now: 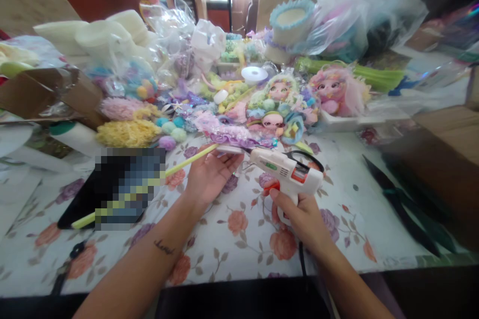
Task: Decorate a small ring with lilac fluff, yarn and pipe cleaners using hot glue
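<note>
My right hand is closed round the grip of a white hot glue gun with a red trigger. Its nozzle points left toward a small flat pale piece held at my left fingertips. My left hand lies palm up, fingers curled round that piece and a long yellow-green stick that runs down-left across the table. A black cord drops from the gun toward me.
A floral tablecloth covers the table. Behind the hands lie doll heads, pompoms, yellow yarn, ribbon and plastic bags. A black tablet lies left, dark scissors right, a cardboard box far left.
</note>
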Available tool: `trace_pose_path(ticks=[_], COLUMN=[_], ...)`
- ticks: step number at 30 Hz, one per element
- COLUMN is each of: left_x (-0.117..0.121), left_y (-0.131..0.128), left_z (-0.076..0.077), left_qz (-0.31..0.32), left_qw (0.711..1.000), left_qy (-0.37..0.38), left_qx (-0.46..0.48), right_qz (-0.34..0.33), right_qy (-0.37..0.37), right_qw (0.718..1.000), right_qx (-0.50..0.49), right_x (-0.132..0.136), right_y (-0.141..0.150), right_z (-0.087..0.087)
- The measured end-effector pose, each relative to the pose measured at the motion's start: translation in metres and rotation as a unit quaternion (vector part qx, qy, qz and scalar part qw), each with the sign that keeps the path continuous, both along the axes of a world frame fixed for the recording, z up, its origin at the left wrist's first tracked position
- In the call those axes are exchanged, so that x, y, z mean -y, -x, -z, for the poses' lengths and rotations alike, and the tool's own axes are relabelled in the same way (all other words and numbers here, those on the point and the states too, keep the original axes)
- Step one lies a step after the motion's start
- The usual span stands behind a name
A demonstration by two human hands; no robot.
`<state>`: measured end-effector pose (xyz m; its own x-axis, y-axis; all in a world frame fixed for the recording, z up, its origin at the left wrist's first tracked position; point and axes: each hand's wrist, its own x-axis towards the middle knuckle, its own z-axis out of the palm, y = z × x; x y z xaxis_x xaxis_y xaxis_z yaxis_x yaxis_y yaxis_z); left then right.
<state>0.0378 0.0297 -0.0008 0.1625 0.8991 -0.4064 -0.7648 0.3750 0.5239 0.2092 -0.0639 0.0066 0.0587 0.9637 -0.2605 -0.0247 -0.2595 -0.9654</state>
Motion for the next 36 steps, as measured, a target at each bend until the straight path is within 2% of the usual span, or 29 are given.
trace_pose_path(ticks=[11, 18, 25, 27, 31, 34, 36], left_x=[0.000, -0.003, -0.006, -0.006, -0.005, -0.004, -0.003], left_y=[0.000, 0.001, 0.005, 0.004, 0.003, 0.002, 0.002], left_z=[-0.002, 0.001, 0.001, 0.000, -0.001, -0.002, -0.003], left_qz=[-0.009, -0.022, -0.042, -0.045, -0.051, -0.053, -0.049], left_qw=[1.000, 1.000, 0.998, 0.998, 0.997, 0.997, 0.997], left_qy=[0.002, -0.007, 0.004, 0.003, -0.001, 0.002, 0.001], left_qx=[0.008, 0.017, 0.043, 0.050, 0.058, 0.055, 0.053], right_qz=[0.002, -0.020, -0.048, -0.015, 0.120, 0.228, 0.264], right_qy=[-0.003, -0.010, -0.018, -0.025, -0.024, -0.026, -0.002], right_qw=[0.999, 0.998, 0.997, 0.999, 0.991, 0.951, 0.917], right_qx=[-0.035, -0.063, -0.060, -0.040, 0.057, 0.209, 0.299], right_x=[0.001, 0.003, 0.011, 0.018, 0.027, 0.022, 0.015], right_y=[-0.003, -0.006, -0.028, -0.041, -0.080, -0.115, -0.137], right_z=[0.003, 0.010, 0.012, 0.010, 0.004, 0.004, 0.007])
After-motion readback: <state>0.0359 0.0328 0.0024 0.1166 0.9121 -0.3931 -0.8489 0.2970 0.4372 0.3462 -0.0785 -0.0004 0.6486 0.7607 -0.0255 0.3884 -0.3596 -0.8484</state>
